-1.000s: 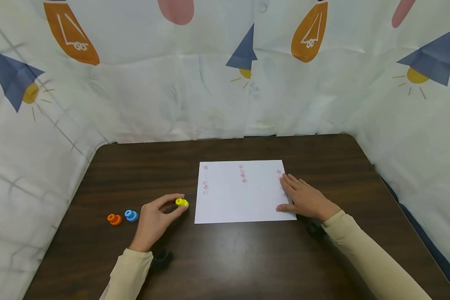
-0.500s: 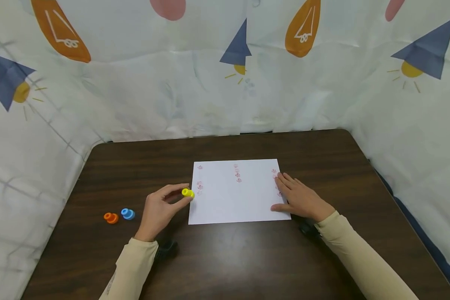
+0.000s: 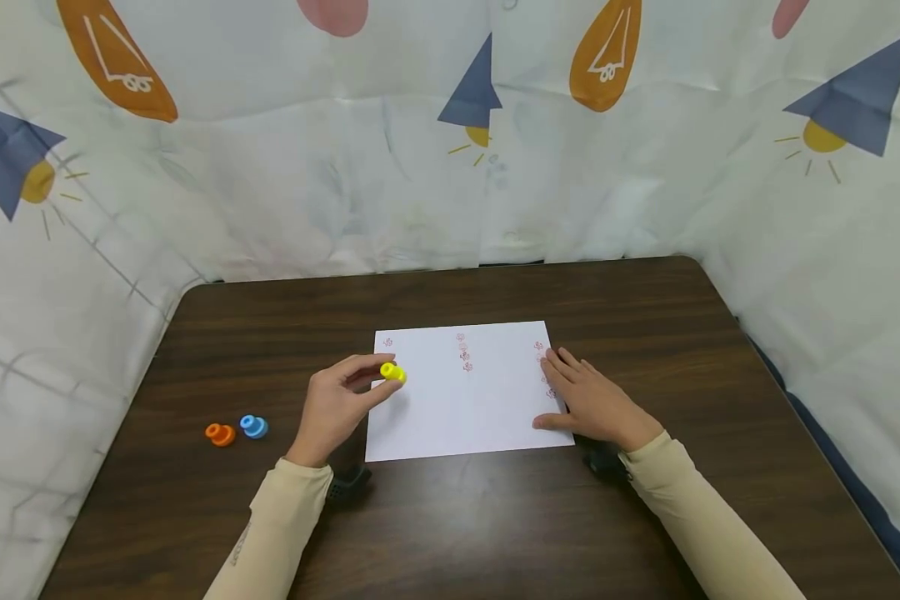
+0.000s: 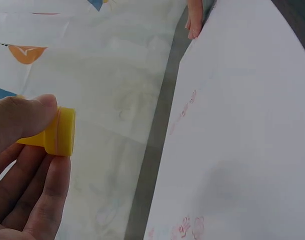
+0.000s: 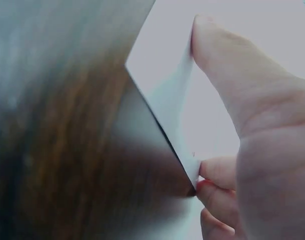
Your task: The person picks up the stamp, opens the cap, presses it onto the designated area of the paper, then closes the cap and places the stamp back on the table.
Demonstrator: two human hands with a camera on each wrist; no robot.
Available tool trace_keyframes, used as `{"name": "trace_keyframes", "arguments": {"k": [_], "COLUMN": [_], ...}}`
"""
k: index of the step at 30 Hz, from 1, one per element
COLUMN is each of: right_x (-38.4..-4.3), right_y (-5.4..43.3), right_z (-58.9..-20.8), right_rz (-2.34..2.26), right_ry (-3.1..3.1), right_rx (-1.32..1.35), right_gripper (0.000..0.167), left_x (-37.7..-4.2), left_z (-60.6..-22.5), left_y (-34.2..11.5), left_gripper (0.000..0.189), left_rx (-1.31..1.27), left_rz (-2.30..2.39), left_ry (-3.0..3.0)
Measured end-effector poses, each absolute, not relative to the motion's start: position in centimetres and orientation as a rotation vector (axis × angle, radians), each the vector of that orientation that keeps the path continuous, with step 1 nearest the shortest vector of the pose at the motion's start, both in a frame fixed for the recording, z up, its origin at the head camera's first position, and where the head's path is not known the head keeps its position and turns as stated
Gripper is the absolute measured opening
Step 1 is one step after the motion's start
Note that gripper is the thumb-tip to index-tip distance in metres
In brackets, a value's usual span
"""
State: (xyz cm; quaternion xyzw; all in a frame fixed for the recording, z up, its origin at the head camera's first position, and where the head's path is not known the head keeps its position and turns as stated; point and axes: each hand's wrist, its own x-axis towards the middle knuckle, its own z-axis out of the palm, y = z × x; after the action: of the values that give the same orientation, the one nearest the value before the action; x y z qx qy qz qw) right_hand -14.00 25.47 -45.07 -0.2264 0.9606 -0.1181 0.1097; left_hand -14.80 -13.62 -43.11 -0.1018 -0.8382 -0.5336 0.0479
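Note:
Between the thumb and fingers of my left hand point(image 3: 337, 408) a small yellow stamp point(image 3: 393, 372) is pinched, held above the left part of a white sheet of paper point(image 3: 457, 417). The left wrist view shows the stamp point(image 4: 66, 132) side-on, its broad round end pointing away from the palm. Small red prints point(image 3: 463, 354) stand in columns on the sheet; part of the left column is hidden by my left hand. Spread over the paper's right edge, my right hand point(image 3: 592, 400) rests with straight fingers and the thumb apart.
An orange stamp point(image 3: 220, 434) and a blue stamp point(image 3: 254, 427) stand side by side on the dark wooden table point(image 3: 480, 525), left of my left hand. A white patterned curtain point(image 3: 285, 192) hangs behind the table and along its sides.
My left hand has carried the yellow stamp rightward from beside the paper to over its left part. The sheet has shifted slightly to the left with my right hand on it.

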Motion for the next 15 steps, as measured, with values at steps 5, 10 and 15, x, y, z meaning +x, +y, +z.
{"name": "trace_keyframes", "arguments": {"k": [5,10,15], "right_x": [-13.7,-13.5,-13.4], "right_y": [25.3,25.1,25.1], "right_z": [-45.1,-45.2,-45.4], "right_rz": [-0.334,-0.324,-0.346], "right_ry": [2.837,2.838,2.844], "right_rx": [-0.671,-0.666,-0.662], "right_gripper": [0.099,0.100,0.100], "left_x": [-15.1,-15.3,-15.7], "left_z": [-42.9,-42.6,-41.9], "left_y": [-13.1,-12.6,-11.8], "left_gripper": [0.040,0.041,0.040], "left_rx": [-0.322,-0.346,-0.393], "left_rz": [-1.678,-1.750,-1.814], "left_ry": [-2.528,-2.479,-2.429]}}
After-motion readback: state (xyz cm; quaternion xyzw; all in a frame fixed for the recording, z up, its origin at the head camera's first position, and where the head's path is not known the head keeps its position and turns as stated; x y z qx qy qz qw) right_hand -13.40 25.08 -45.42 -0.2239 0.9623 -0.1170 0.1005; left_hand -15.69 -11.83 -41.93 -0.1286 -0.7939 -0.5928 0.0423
